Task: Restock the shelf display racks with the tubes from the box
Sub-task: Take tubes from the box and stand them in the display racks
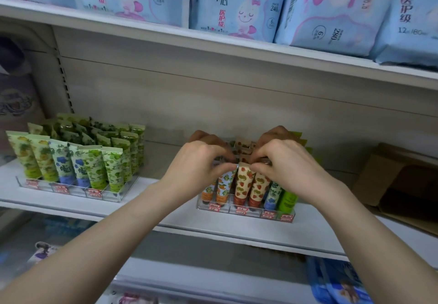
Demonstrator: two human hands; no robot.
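Your left hand (201,161) and right hand (284,165), fingers curled, pinch the tops of cream strawberry-print tubes (243,181) in the clear plastic rack (228,209); brown cardboard box (398,180) at its 3 o'clock.

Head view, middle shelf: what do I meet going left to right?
In order: rack of green tubes → left hand → strawberry tube, pinched at its top by both hands → right hand → cardboard box. The second rack sits under the hands, so it is left out.
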